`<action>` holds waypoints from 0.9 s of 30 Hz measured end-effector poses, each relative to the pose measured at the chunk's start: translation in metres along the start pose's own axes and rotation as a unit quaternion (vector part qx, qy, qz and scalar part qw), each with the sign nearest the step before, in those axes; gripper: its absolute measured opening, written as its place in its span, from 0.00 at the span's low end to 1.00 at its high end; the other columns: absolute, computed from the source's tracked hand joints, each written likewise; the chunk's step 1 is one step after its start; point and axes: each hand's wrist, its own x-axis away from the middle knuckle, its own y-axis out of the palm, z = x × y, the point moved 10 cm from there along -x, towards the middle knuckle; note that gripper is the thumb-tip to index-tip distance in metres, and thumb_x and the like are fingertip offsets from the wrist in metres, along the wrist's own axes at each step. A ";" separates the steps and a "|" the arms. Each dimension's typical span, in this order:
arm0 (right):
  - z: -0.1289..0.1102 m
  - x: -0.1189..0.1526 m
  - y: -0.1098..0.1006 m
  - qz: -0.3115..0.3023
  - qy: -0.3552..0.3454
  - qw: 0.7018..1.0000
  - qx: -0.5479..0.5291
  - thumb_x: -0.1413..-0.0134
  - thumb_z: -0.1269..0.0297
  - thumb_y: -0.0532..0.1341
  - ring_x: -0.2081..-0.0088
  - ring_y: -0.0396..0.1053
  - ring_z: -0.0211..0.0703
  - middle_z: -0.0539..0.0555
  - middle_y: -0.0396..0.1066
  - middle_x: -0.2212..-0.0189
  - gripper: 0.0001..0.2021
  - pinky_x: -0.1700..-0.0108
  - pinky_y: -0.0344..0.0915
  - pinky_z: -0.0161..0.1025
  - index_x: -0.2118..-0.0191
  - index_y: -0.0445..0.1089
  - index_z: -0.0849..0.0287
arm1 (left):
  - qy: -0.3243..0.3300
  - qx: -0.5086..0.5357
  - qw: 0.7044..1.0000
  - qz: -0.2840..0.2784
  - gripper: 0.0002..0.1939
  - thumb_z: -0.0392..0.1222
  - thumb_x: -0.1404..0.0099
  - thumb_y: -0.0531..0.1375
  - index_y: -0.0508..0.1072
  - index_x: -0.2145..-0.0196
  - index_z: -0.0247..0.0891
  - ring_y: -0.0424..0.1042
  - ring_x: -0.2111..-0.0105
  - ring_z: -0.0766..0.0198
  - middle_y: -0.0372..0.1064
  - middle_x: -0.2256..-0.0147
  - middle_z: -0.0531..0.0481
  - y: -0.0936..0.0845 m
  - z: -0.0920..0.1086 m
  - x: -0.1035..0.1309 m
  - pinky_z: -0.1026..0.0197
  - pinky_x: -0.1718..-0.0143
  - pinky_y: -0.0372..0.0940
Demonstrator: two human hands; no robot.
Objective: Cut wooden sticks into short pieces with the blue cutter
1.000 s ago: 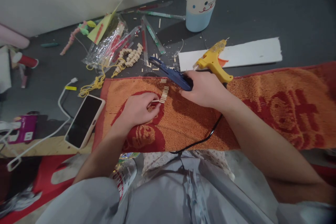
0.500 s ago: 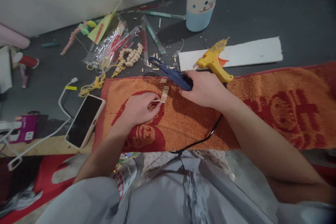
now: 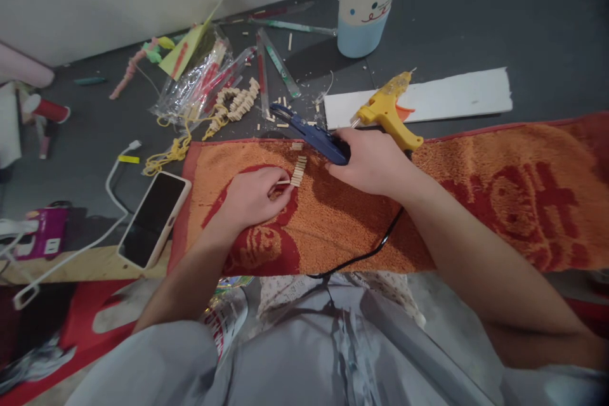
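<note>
My left hand is closed on the orange towel, thumb and fingers pinching a thin pale wooden stick. That stick's end meets the near end of a short ladder-like row of small wooden pieces. My right hand is wrapped round one end of a long dark blue hand tool; its exact kind is unclear. The tool slants away to the left, above the towel's far edge. Just beyond it lies a small wooden bit. A yellow glue gun rests right behind my right hand.
The orange-red towel covers the table's front. Behind it are a white strip, a tall cup, glue-on wooden chain, plastic wrappers and loose stick bits. A phone and white cable lie left; a black cord crosses the towel.
</note>
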 end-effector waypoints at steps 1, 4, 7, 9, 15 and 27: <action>0.000 0.000 0.000 0.000 0.000 1.000 0.002 0.51 0.57 0.57 0.67 0.71 0.51 0.58 0.75 0.67 0.16 0.68 0.59 0.40 0.58 0.70 0.59 | -0.003 0.003 1.000 -0.001 0.14 0.48 0.38 0.52 0.72 0.65 0.36 0.68 0.74 0.66 0.71 0.73 0.50 0.000 0.000 0.000 0.64 0.72 0.58; 0.000 0.000 0.000 0.001 0.002 1.000 0.006 0.51 0.56 0.57 0.66 0.71 0.51 0.58 0.75 0.67 0.16 0.68 0.59 0.40 0.59 0.70 0.60 | -0.013 0.014 1.000 -0.004 0.14 0.48 0.39 0.53 0.71 0.65 0.36 0.67 0.75 0.67 0.70 0.73 0.51 -0.001 -0.002 0.001 0.65 0.73 0.58; 0.000 0.000 0.000 0.002 0.002 1.000 0.005 0.51 0.56 0.57 0.66 0.71 0.51 0.58 0.75 0.67 0.17 0.68 0.59 0.40 0.57 0.70 0.60 | -0.019 0.036 0.999 0.003 0.12 0.47 0.40 0.54 0.70 0.64 0.37 0.66 0.76 0.68 0.69 0.74 0.53 -0.003 -0.006 0.003 0.65 0.73 0.59; 0.000 0.000 0.000 0.001 0.003 1.000 0.004 0.51 0.56 0.57 0.67 0.71 0.51 0.58 0.75 0.67 0.18 0.68 0.59 0.40 0.57 0.70 0.60 | -0.018 0.055 0.998 0.015 0.11 0.45 0.41 0.55 0.69 0.63 0.37 0.67 0.76 0.68 0.69 0.75 0.54 -0.005 -0.010 0.005 0.65 0.73 0.59; -0.002 0.000 0.000 0.006 0.001 1.000 0.010 0.52 0.55 0.57 0.69 0.70 0.50 0.58 0.74 0.69 0.18 0.69 0.59 0.41 0.58 0.71 0.60 | 0.030 0.039 0.998 0.040 0.07 0.40 0.39 0.51 0.67 0.67 0.37 0.64 0.77 0.67 0.67 0.76 0.53 -0.011 -0.011 0.008 0.64 0.73 0.58; -0.001 0.001 0.001 0.002 0.007 1.000 0.023 0.52 0.56 0.57 0.69 0.70 0.50 0.58 0.74 0.69 0.18 0.68 0.59 0.41 0.57 0.71 0.60 | 0.206 -0.024 0.975 0.082 0.07 0.37 0.35 0.52 0.70 0.64 0.35 0.68 0.63 0.62 0.69 0.64 0.46 -0.015 0.028 0.019 0.62 0.64 0.64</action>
